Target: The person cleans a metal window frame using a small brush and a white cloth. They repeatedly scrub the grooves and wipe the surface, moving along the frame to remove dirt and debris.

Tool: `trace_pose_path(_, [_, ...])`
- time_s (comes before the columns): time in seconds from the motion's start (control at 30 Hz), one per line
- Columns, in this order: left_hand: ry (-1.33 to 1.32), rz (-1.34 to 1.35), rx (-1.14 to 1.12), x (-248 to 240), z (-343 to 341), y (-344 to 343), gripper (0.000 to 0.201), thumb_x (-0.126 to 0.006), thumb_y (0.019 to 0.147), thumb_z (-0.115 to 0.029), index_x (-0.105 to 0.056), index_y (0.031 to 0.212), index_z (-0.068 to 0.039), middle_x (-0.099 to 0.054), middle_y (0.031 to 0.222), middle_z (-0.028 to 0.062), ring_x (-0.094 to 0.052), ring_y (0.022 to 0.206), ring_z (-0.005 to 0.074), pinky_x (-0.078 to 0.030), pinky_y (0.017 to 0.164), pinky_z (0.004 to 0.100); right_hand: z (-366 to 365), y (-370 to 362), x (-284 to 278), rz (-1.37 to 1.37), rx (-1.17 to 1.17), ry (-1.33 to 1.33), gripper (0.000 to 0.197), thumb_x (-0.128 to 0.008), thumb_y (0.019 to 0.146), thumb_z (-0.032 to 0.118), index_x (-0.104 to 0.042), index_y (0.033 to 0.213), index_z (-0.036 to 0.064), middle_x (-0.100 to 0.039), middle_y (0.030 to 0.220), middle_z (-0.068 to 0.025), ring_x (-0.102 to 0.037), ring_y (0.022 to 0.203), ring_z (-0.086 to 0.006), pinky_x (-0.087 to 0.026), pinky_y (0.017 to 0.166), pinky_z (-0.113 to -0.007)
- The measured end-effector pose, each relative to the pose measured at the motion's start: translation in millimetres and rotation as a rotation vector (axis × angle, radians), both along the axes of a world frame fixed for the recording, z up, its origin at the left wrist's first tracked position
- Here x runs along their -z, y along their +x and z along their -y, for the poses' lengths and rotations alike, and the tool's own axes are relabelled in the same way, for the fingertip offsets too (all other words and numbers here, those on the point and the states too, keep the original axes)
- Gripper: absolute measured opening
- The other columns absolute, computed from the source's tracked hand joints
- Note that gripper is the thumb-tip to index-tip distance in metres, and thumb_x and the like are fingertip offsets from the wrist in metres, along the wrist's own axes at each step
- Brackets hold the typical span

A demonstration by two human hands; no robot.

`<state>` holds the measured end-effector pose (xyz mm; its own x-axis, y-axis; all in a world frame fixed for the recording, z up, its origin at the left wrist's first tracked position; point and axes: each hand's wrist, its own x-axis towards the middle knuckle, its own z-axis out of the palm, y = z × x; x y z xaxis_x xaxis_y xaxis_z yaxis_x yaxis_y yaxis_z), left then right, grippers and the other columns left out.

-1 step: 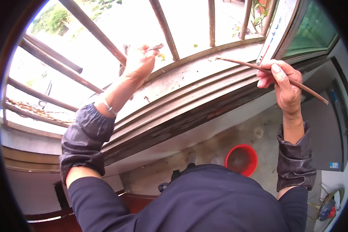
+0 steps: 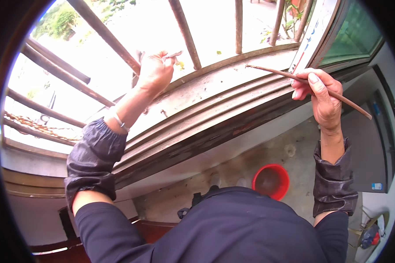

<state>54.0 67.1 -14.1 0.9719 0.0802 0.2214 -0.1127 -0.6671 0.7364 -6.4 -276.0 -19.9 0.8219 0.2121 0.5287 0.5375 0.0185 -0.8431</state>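
Out over the window sill (image 2: 215,87), my left hand (image 2: 156,72) is closed in a pinch beside a rusty bar. A greyish, rag-like piece (image 2: 173,55) pokes out of its fingers; most of it is hidden by the hand. My right hand (image 2: 322,90) grips a thin brown stick (image 2: 276,72) near its middle. The stick slants down to the right, with its slightly hooked far tip above the sill. Dark sleeve covers (image 2: 92,153) wrap both forearms, and a light bracelet (image 2: 122,124) rings my left wrist.
Rusty window bars (image 2: 184,33) stand beyond the sill, and window tracks (image 2: 206,118) run along its near side. An opened green glass pane (image 2: 355,35) is at the far right. On the floor sits a red bucket (image 2: 286,179). A grey cabinet (image 2: 368,153) stands at the right.
The whole view has shifted slightly. My left hand and the piece in it sit a little lower and tilt a bit differently. The right hand keeps its hold on the stick.
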Motion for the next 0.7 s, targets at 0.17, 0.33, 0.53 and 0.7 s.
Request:
trace_pose_path(0.17, [0.477, 0.113, 0.145, 0, 12, -8, 0.019, -0.052, 0.092, -0.018, -0.066, 0.088, -0.005, -0.055, 0.062, 0.0002, -0.047, 0.056, 0.0089, -0.04, 0.051, 0.0278, 7, 2, -13, 0.039, 0.093, -0.149, 0.027, -0.046, 0.092, 0.016, -0.06, 0.098, -0.0065, -0.064, 0.08, -0.0127, -0.06, 0.063, -0.0142, -0.049, 0.059, -0.022])
trace_pose_path(0.33, [0.288, 0.388, 0.279, 11, -6, 10, 0.029, -0.049, 0.092, -0.024, -0.059, 0.08, 0.0, -0.051, 0.054, 0.0039, -0.049, 0.05, 0.015, -0.045, 0.054, 0.0353, 13, 1, -36, 0.039, 0.199, -0.295, 0.024, -0.046, 0.093, 0.014, -0.062, 0.098, -0.004, -0.064, 0.08, -0.009, -0.06, 0.063, -0.0109, -0.047, 0.058, -0.02])
trace_pose_path(0.53, [0.125, 0.166, 0.384, -26, 2, -37, 0.024, -0.05, 0.092, -0.02, -0.061, 0.084, 0.0, -0.052, 0.06, 0.0021, -0.05, 0.057, 0.007, -0.044, 0.056, 0.0256, -10, 4, -63, -0.09, 0.231, -0.667, 0.021, -0.053, 0.088, 0.015, -0.065, 0.085, -0.0025, -0.061, 0.065, -0.0046, -0.056, 0.053, -0.008, -0.042, 0.048, -0.02])
trace_pose_path(0.7, [-0.208, 0.132, 0.581, -25, 9, -34, 0.023, -0.05, 0.091, -0.019, -0.062, 0.089, 0.0, -0.059, 0.066, 0.005, -0.053, 0.06, 0.0091, -0.045, 0.057, 0.0248, -43, 29, -89, 0.208, 0.196, -1.283, 0.021, -0.058, 0.083, 0.015, -0.059, 0.075, -0.005, -0.051, 0.055, -0.0071, -0.049, 0.046, -0.0129, -0.04, 0.047, -0.028])
